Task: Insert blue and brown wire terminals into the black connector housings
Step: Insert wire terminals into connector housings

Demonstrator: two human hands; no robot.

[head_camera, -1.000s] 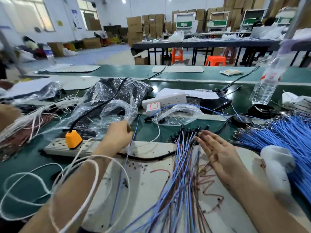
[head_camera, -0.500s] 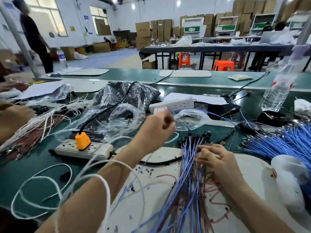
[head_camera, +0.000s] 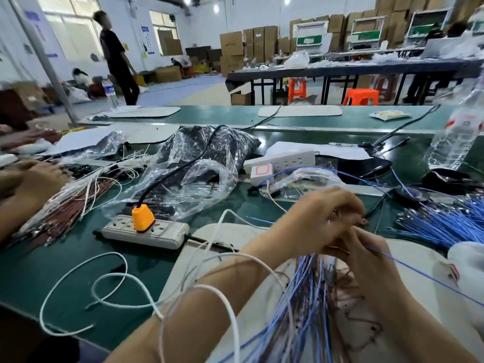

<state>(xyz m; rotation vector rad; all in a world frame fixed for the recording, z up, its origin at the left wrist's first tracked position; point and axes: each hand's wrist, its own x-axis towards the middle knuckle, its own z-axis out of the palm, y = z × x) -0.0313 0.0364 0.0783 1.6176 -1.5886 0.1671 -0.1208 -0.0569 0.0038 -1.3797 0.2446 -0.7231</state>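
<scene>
No legible markings found.
Bottle label [head_camera: 464, 123], wall notices [head_camera: 144, 40] and cartons [head_camera: 231, 45] too blurred to read.

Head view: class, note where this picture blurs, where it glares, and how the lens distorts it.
Head view: left hand and right hand smear with motion; windows blow out white; plastic bag glints; the wide lens tilts the bottle at the right edge.
</scene>
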